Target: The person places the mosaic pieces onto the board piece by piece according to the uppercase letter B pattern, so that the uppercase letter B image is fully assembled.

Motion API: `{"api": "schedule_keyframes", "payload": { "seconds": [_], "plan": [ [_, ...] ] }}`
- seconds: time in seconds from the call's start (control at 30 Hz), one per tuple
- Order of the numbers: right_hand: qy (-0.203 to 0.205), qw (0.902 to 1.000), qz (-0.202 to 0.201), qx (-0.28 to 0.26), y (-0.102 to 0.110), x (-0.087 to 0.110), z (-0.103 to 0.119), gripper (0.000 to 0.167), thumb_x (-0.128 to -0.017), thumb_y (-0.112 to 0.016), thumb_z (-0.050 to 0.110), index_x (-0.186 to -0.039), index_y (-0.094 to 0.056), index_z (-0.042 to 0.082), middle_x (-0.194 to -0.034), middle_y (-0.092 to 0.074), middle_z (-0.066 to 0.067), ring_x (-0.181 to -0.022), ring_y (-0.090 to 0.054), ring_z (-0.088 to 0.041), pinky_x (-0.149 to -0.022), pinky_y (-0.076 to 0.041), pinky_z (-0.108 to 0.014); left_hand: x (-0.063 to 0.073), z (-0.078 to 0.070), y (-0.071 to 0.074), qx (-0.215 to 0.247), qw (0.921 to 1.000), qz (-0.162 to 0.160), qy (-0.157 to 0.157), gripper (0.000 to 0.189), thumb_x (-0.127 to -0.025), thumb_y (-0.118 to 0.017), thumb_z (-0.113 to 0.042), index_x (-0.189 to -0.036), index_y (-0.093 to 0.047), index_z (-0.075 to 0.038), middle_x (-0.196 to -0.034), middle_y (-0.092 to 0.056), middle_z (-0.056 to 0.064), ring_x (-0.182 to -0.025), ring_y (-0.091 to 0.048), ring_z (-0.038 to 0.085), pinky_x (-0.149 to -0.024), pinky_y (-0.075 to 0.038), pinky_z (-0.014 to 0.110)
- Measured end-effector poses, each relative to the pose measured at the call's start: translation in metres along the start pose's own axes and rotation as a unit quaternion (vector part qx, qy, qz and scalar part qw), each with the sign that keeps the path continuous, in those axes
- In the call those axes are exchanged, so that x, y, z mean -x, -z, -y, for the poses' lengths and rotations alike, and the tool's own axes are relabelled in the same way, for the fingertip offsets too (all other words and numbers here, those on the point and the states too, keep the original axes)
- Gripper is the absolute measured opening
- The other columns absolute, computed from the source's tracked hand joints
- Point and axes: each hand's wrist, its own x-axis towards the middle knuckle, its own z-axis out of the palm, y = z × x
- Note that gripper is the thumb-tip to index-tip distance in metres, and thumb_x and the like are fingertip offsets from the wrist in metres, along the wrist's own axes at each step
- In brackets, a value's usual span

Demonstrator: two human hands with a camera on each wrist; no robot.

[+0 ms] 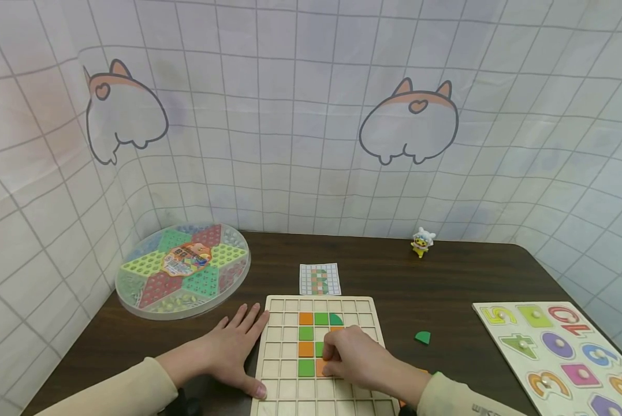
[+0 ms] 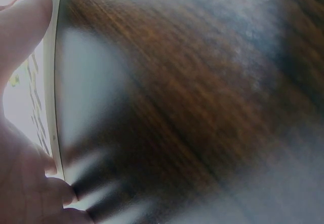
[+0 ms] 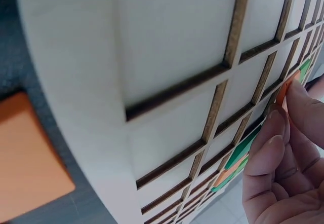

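Note:
A pale wooden grid board (image 1: 285, 398) lies on the dark table, with orange and green square tiles and a green quarter-round piece (image 1: 335, 319) set in its cells. My right hand (image 1: 360, 355) is over the board and pinches an orange square tile (image 3: 287, 89) between thumb and finger, at the cell right of a green tile (image 1: 306, 367). It hides some of the cells behind it. My left hand (image 1: 233, 349) is spread flat, its thumb and fingertips touching the board's left edge.
Behind the board lies a small pattern card (image 1: 319, 279). A loose green quarter-round piece (image 1: 423, 337) is to the right, near a number puzzle board (image 1: 508, 341). A round Chinese checkers set (image 1: 183, 271) sits at left, a small figurine (image 1: 421, 241) at the back. An orange tile (image 3: 30, 158) lies beside the board.

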Motion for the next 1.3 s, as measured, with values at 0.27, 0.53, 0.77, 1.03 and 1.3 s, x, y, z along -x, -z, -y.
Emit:
{"api": "schedule_keyframes", "payload": {
  "seconds": [0.27, 0.53, 0.77, 1.03, 1.3],
  "plan": [
    [-0.006, 0.9998, -0.004, 0.016, -0.001, -0.001, 0.003, 0.021, -0.080, -0.086, 0.008, -0.070, -0.068, 0.013, -0.068, -0.063, 0.009, -0.063, -0.048, 0.004, -0.059, -0.045, -0.018, 0.000, 0.000, 0.000, 0.001, 1.0000, -0.001, -0.001, 0.146, -0.059, -0.064, -0.097, -0.166, -0.010, -0.015, -0.173, -0.003, 0.018, -0.159, -0.003, 0.044, -0.118, -0.018, 0.073],
    [-0.006, 0.9991, -0.004, 0.042, -0.001, -0.002, 0.006, 0.017, -0.081, -0.085, 0.008, -0.068, -0.076, 0.013, -0.067, -0.069, 0.009, -0.063, -0.052, 0.004, -0.057, -0.045, -0.018, 0.000, 0.000, 0.000, 0.000, 1.0000, -0.002, -0.003, 0.146, -0.059, -0.064, -0.096, -0.166, -0.010, -0.014, -0.173, -0.003, 0.018, -0.159, -0.002, 0.044, -0.118, -0.017, 0.073],
    [-0.004, 0.9993, 0.002, 0.038, 0.001, -0.001, 0.004, 0.012, -0.083, -0.083, 0.007, -0.073, -0.079, 0.011, -0.071, -0.072, 0.008, -0.066, -0.055, 0.004, -0.059, -0.047, -0.017, -0.001, -0.001, 0.000, -0.002, 1.0000, 0.001, 0.000, 0.145, -0.059, -0.064, -0.097, -0.166, -0.010, -0.015, -0.173, -0.004, 0.018, -0.159, -0.003, 0.044, -0.118, -0.018, 0.073],
    [-0.032, 0.9994, -0.003, -0.013, 0.018, 0.009, -0.009, 0.005, -0.088, -0.078, 0.006, -0.084, -0.080, 0.008, -0.080, -0.075, 0.003, -0.068, -0.059, 0.000, -0.062, -0.050, -0.021, -0.001, 0.000, 0.000, -0.003, 1.0000, 0.000, -0.002, 0.146, -0.059, -0.063, -0.097, -0.166, -0.010, -0.014, -0.173, -0.005, 0.019, -0.158, -0.003, 0.045, -0.117, -0.019, 0.073],
    [-0.107, 0.9921, -0.063, 0.020, 0.058, 0.031, -0.053, 0.007, -0.088, -0.079, 0.006, -0.095, -0.079, 0.006, -0.088, -0.075, 0.001, -0.076, -0.065, -0.007, -0.066, -0.054, -0.024, 0.000, 0.000, 0.000, -0.002, 1.0000, 0.001, -0.002, 0.145, -0.060, -0.063, -0.097, -0.166, -0.010, -0.014, -0.173, -0.004, 0.018, -0.159, -0.003, 0.044, -0.117, -0.018, 0.073]
  ]
}}
